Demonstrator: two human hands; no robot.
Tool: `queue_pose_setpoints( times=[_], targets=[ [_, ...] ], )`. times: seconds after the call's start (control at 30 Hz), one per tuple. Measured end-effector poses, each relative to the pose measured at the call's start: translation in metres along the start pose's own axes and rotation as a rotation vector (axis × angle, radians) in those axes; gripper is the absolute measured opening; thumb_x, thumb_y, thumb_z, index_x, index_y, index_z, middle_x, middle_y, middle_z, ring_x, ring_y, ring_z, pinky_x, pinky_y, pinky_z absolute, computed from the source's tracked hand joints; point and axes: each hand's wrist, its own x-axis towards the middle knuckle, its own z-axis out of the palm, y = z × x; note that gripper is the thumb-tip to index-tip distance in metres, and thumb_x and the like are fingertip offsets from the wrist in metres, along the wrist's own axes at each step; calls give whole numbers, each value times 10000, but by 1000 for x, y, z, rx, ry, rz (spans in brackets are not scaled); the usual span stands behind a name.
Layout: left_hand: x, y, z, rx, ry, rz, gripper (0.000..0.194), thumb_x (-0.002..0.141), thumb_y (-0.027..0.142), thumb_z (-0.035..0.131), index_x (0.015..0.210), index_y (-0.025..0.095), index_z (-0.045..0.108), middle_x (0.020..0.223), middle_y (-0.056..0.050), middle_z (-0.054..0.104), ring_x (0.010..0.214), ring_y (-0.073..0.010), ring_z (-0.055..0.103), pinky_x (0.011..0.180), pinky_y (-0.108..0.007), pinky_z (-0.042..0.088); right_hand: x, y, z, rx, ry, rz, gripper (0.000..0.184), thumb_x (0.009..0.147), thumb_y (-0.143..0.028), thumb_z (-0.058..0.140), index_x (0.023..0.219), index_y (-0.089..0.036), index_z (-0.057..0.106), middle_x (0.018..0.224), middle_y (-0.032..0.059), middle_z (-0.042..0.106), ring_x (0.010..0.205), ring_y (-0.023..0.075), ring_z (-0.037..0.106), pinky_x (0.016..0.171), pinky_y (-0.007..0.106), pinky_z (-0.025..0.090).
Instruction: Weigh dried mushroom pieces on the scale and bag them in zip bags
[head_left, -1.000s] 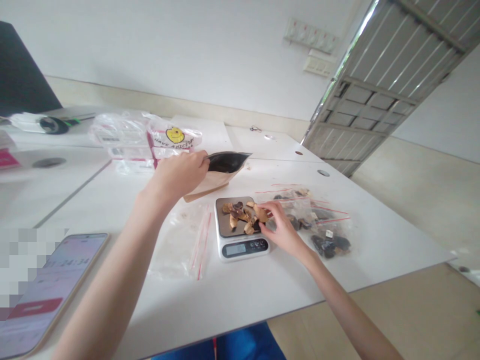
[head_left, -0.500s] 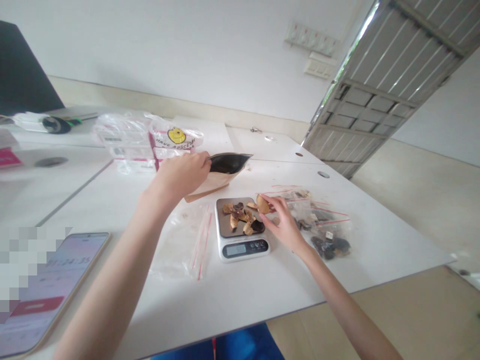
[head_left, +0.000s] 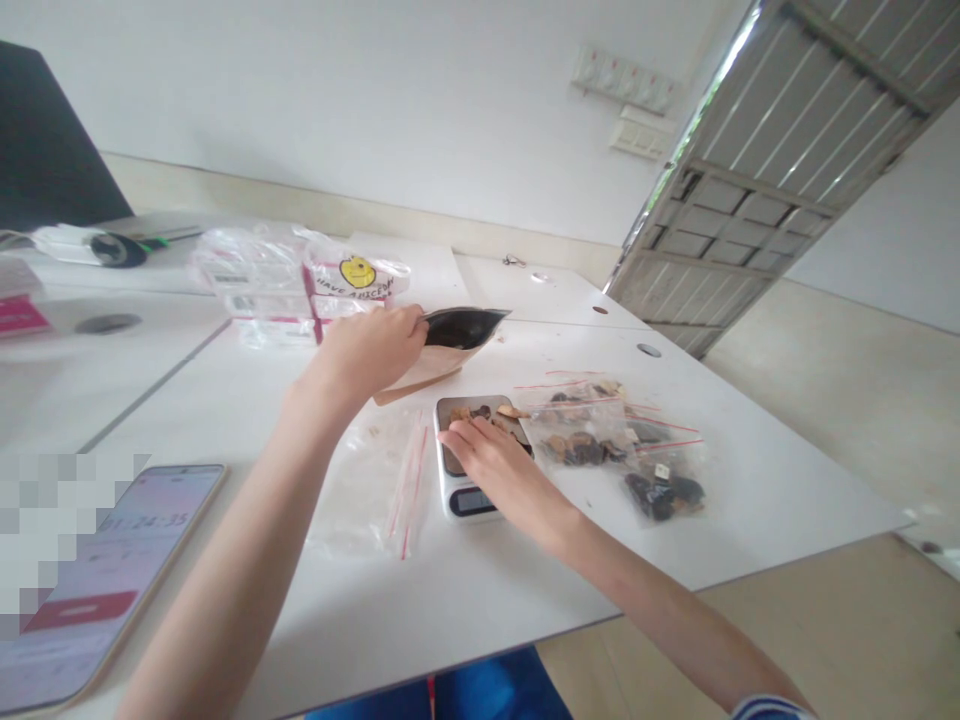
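Phone (head_left: 97,570): at the table's left, lower corner of view.
Left hand (head_left: 367,350): fingers pinched narrow on the pouch (head_left: 457,328), which hangs tilted, just above the table.
Zip bag (head_left: 360,490): flat, beneath the left forearm.
Scale (head_left: 465,503): near the table's edge (head_left: 600,622), white tabletop between them.
Right hand (head_left: 491,455): fingers close together over the pan; any grip is hidden.
Dried pieces (head_left: 476,412): on the pan, mostly covered.
Filled bags (head_left: 581,435): just right of the scale.
Change: right hand has moved left, from the pan's right side onto it.
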Motion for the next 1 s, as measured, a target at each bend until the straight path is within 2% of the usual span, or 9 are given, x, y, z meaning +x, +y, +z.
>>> queue_pose_setpoints(
  times=[0.1, 0.23, 0.37, 0.47, 0.57, 0.63, 0.7, 0.87, 1.0],
  targets=[
    [-1, 1, -1, 17, 11, 10, 421, 939, 95, 217, 1202, 80, 546, 1200, -180, 614, 1043, -308, 631, 756, -355, 495, 2, -16, 5, -135, -64, 27, 278, 844, 45, 429, 995, -60, 638, 946, 129, 629, 902, 230, 596, 773, 333, 548],
    [-2, 2, -1, 45, 14, 65, 431, 932, 71, 217, 1155, 86, 585, 1203, -176, 605, 1023, -295, 639, 723, -328, 493, -1, -28, 18, -152, -38, 70, 284, 859, 15, 465, 1088, -53, 617, 1063, 161, 637, 960, 220, 594, 793, 314, 538],
    [-1, 1, 0, 67, 6, 72, 438, 933, 69, 212, 1175, 83, 576, 1227, -178, 591, 1025, -292, 637, 732, -333, 487, -10, -25, 16, -152, 31, 99, 409, 880, -67, 497, 1280, -147, 524, 1246, 148, 595, 1069, 254, 574, 874, 377, 502],
    [0, 1, 1, 83, 3, 65, 448, 940, 80, 192, 1198, 76, 558, 1253, -181, 575, 1025, -301, 634, 726, -339, 486, -21, -15, 4, -67, 77, 124, 412, 881, -130, 523, 1288, -187, 516, 1327, 117, 549, 1103, 262, 553, 909, 397, 475],
    [0, 0, 0, 86, -5, 56, 458, 945, 88, 173, 1210, 77, 546, 1279, -174, 561, 1033, -304, 629, 731, -339, 483, -36, -3, -7, 10, 98, 183, 269, 901, -177, 510, 1152, -138, 598, 1164, 129, 625, 1025, 249, 572, 867, 382, 479],
    [0, 0, -1, 72, -18, 49, 461, 944, 85, 169, 1211, 78, 545, 1283, -170, 562, 1036, -298, 629, 749, -340, 478, -47, 5, -9, 9, 69, 225, 174, 894, -163, 521, 1017, -133, 640, 979, 117, 651, 935, 248, 586, 811, 379, 483],
    [1, 0, 0, 56, -14, 39, 454, 942, 85, 178, 1203, 75, 550, 1270, -172, 571, 1038, -295, 629, 761, -342, 474, -55, 11, -7, -3, 29, 261, 127, 865, -122, 553, 945, -149, 648, 895, 97, 641, 868, 245, 587, 773, 378, 478],
    [2, -2, 4, 68, 39, 40, 438, 934, 90, 204, 1176, 78, 569, 1212, -171, 601, 1015, -275, 637, 759, -335, 474, -56, 21, 10, 99, 45, 316, 107, 874, -128, 545, 895, -174, 639, 885, 84, 645, 844, 226, 587, 752, 357, 464],
    [2, -4, 6, 69, 51, 50, 433, 930, 104, 206, 1144, 93, 582, 1187, -158, 614, 980, -259, 642, 715, -308, 467, -49, 36, 14, 316, 149, 335, 129, 888, -146, 532, 912, -194, 649, 937, 73, 645, 939, 215, 600, 831, 372, 469]
  ],
)
